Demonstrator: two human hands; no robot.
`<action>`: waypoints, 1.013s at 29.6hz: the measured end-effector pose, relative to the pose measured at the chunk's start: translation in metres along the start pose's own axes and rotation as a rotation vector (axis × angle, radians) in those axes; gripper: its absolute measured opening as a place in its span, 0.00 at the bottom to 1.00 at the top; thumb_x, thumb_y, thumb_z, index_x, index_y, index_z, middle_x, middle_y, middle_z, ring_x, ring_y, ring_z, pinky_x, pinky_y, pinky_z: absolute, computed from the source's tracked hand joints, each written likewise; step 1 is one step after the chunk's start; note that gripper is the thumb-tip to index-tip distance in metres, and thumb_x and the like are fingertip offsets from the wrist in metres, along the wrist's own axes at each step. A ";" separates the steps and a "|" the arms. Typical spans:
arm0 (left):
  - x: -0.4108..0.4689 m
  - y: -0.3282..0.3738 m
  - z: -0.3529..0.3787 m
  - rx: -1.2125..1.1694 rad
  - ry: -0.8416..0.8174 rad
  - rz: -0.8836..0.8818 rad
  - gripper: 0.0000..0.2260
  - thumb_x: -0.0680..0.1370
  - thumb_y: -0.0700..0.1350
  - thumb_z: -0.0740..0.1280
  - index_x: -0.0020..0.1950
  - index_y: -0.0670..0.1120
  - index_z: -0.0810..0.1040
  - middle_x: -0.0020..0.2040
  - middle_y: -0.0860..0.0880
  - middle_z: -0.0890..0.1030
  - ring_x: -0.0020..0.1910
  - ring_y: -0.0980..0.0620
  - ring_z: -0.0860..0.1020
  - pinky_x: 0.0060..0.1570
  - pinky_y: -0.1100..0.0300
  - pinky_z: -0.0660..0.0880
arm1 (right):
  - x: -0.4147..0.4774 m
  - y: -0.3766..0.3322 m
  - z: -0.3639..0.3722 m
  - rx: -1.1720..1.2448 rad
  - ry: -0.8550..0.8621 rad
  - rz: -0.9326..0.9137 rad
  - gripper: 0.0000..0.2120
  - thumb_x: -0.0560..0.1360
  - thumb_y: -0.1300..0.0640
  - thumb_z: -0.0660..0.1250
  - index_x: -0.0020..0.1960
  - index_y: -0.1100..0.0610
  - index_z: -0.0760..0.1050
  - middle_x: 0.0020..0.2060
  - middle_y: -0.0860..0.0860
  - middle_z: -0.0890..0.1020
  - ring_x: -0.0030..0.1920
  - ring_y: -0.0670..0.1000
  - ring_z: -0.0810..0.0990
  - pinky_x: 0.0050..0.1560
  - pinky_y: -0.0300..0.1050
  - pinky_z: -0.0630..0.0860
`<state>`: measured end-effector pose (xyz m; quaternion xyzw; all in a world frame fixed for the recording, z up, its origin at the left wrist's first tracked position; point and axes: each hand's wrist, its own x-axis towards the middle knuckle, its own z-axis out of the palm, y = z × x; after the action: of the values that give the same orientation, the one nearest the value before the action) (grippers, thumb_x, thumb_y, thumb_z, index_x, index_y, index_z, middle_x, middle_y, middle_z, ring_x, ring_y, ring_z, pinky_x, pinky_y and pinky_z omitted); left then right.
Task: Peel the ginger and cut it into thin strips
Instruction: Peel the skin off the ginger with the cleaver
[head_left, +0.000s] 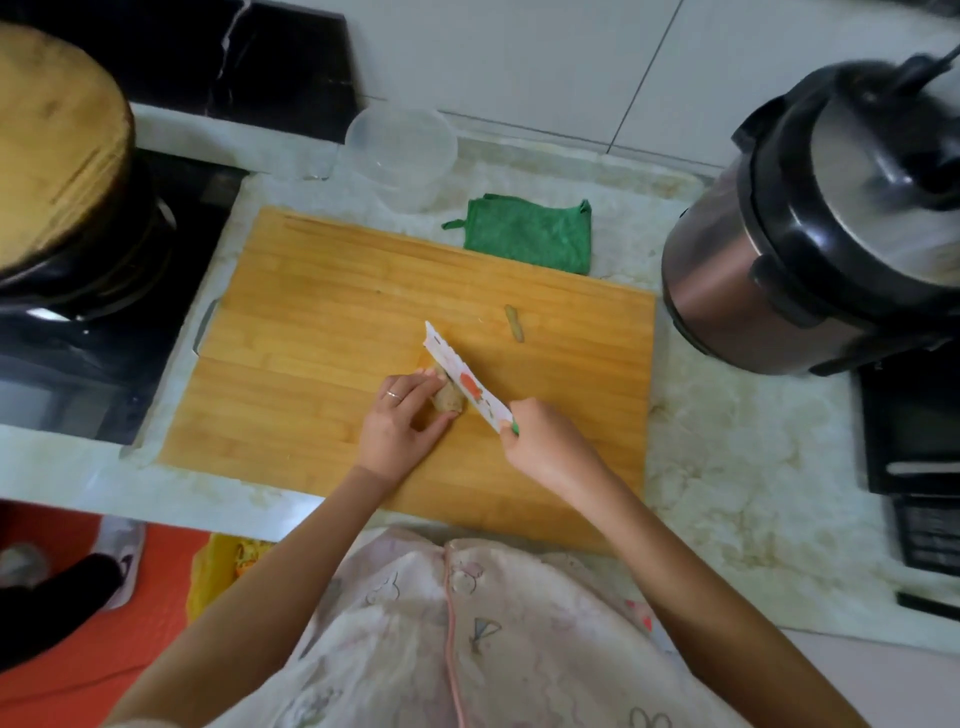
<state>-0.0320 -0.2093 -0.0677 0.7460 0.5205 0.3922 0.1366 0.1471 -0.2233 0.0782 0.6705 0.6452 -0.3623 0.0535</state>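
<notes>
Head view, looking down on the table (727, 441). I log a wooden cutting board (311, 322) lying flat on the pale marbled top, its long side toward the person. The ginger (448, 399) is one stubby brownish piece, lying on the board right of its middle and nearer the front edge. The left hand (397, 423) holds it from the left, fingers (413, 387) curled over the top and thumb against the near end; a ring (394, 396) shows on one finger. The right hand (543, 441) grips the knife (465, 382), fingers wrapped tight round the handle, so only a green sliver of it shows at the blade's heel. The blade is white with a red print and scalloped along one edge. It runs diagonally away and to the left, against the right flank of the ginger; I cannot tell whether the edge has bitten in. A small pale strip (514, 323), peel or offcut I cannot say, lies apart on the board beyond and right of the blade. Behind the board sits a folded green cloth (530, 236), just beside the far edge, with a clear plastic tub (400, 148) further back. Right of the board stands a pressure cooker (810, 234), blurred. To the left is a stove (93, 338), where a dark pan is topped by a round wooden board (52, 135).
</notes>
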 end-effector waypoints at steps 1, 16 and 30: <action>0.001 0.000 0.000 -0.004 -0.009 -0.004 0.17 0.74 0.50 0.71 0.55 0.38 0.82 0.50 0.42 0.82 0.51 0.46 0.76 0.55 0.59 0.73 | 0.002 -0.001 -0.004 -0.009 -0.007 -0.003 0.09 0.80 0.58 0.57 0.42 0.58 0.67 0.34 0.54 0.72 0.39 0.59 0.74 0.35 0.44 0.62; 0.000 -0.001 0.002 -0.003 0.010 0.002 0.15 0.72 0.48 0.74 0.56 0.43 0.80 0.50 0.43 0.82 0.50 0.44 0.78 0.54 0.58 0.74 | 0.023 -0.008 0.000 0.029 -0.017 -0.007 0.08 0.79 0.59 0.57 0.41 0.58 0.68 0.40 0.60 0.79 0.42 0.61 0.77 0.35 0.44 0.61; -0.005 -0.001 -0.004 -0.040 0.017 -0.017 0.15 0.73 0.48 0.74 0.56 0.42 0.80 0.51 0.42 0.81 0.52 0.46 0.77 0.56 0.60 0.74 | 0.039 -0.002 0.030 0.134 0.074 -0.031 0.12 0.79 0.59 0.57 0.39 0.61 0.71 0.34 0.58 0.76 0.38 0.61 0.74 0.34 0.45 0.58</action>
<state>-0.0366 -0.2144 -0.0679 0.7354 0.5200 0.4076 0.1504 0.1286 -0.2069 0.0352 0.6754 0.6313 -0.3805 -0.0210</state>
